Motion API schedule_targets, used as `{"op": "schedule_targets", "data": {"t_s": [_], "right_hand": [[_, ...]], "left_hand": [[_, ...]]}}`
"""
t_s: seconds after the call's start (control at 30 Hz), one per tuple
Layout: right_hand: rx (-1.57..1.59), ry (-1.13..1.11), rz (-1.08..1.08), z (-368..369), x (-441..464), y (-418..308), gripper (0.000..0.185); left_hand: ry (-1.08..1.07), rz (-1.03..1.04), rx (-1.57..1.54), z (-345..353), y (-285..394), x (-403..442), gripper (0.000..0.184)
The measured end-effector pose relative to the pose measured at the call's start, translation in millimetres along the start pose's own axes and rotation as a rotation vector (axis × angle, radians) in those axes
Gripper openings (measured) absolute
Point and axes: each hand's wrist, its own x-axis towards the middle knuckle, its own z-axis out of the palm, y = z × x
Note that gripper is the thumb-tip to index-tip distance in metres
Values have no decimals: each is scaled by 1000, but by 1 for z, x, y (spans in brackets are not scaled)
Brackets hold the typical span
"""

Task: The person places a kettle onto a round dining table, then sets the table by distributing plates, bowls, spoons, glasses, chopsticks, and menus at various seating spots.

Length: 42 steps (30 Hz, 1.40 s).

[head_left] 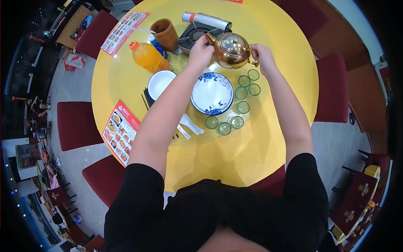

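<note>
Both my arms reach over a round yellow table [226,164]. A brass-coloured teapot [232,50] with a lid is between my hands, beside a portable gas stove [195,37]. The fingers of my left hand [202,52] are pinched at its spout. On the other side, my right hand [263,58] has its fingers closed round the handle. Below the teapot lies a blue-and-white plate [212,93]. Several green glasses [242,107] stand in a curve to its right and front. A white bowl [161,84] is partly behind my left forearm.
An orange drink bottle [147,58], a brown cup-like container [165,35] and a gas canister [208,20] are at the back. White spoons [191,125] and dark chopsticks lie near the bowl. Menus [119,132] rest on the left. Dark red chairs [331,88] surround the table.
</note>
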Motion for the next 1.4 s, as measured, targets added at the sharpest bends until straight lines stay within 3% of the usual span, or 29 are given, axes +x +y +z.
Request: {"op": "schedule_targets", "data": {"t_s": [0.43, 0.73, 0.93, 1.03, 1.1, 1.17, 1.23, 1.33, 1.4], "right_hand": [[-106, -107, 94, -9, 25, 38, 28], [-149, -108, 116, -13, 28, 61, 29], [-196, -122, 147, -18, 32, 67, 30], [-384, -78, 71, -18, 29, 70, 35], [-877, 295, -564, -16, 19, 57, 37], [-1082, 450, -854, -12, -5, 41, 37], [-1032, 371, -781, -7, -39, 31, 37], [-1290, -45, -327, 26, -68, 20, 36], [-1403, -171, -198, 43, -65, 24, 41]], "left_hand": [[-53, -286, -8, -6, -32, -2, 25], [-7, -363, 193, -4, -49, -2, 32], [-64, -310, 57, -3, -53, -10, 40], [70, -330, 345, -3, -40, -35, 40], [52, 217, 678, -13, -44, -70, 41], [59, 469, 800, -25, -10, -130, 35], [31, 9, 683, -31, 15, -179, 26], [-17, -273, 713, -45, -14, -192, 30], [0, -274, 771, -47, -31, -184, 38]]}}
